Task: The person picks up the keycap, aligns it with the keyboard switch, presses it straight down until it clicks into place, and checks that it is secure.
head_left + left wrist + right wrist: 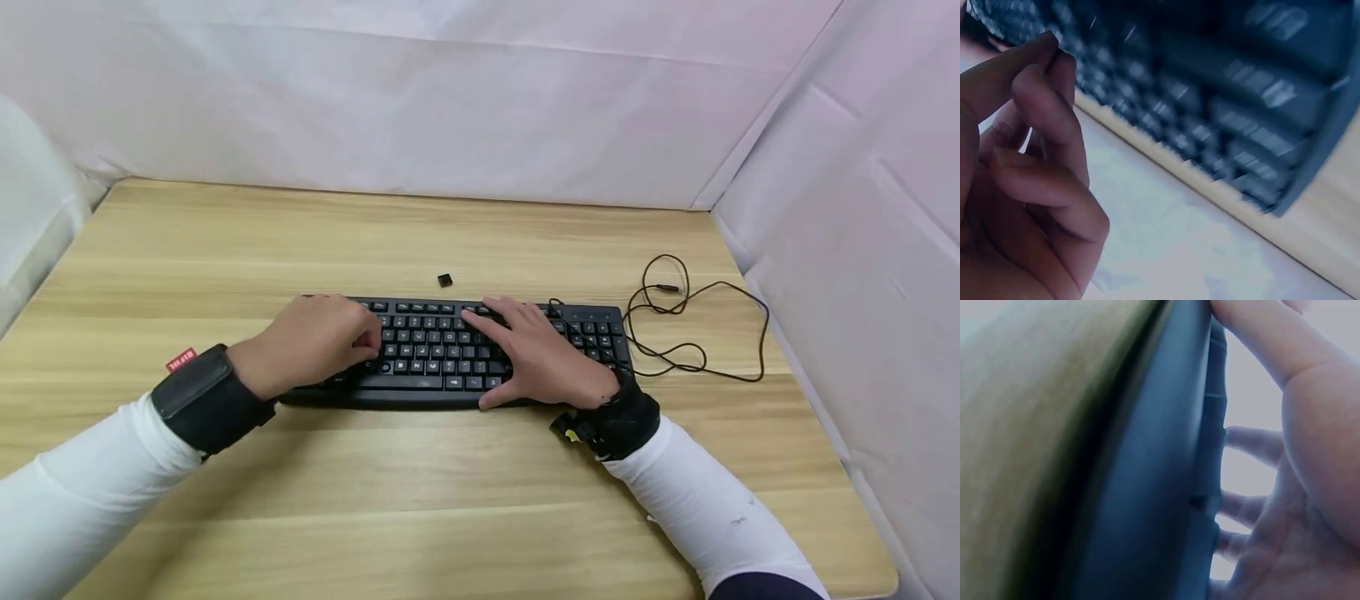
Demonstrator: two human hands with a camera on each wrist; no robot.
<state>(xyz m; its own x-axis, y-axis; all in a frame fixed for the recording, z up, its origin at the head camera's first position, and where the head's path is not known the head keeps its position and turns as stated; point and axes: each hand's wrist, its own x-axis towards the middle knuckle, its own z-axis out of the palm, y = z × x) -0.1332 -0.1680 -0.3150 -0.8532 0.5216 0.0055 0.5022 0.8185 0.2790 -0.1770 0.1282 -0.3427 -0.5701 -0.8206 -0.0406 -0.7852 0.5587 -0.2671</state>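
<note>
A black keyboard (420,383) lies flat on the wooden table beneath both hands. My left hand (318,337) is over its left part, fingers curled and fingertips bunched together near the lower letter keys. In the left wrist view the left hand (1041,187) has its thumb and finger tips close together; no object shows between them. A dark round spot (386,367) shows among the keys beside these fingertips. My right hand (543,354) rests spread on the keyboard's right half. In the right wrist view, its thumb (1260,331) touches the front edge.
A small black square piece, like a keycap (445,280), lies on the table behind the keyboard. The thin black cable (765,333) loops to the right, its plug (667,288) inside the loops. White cloth (450,108) hangs behind and beside the table.
</note>
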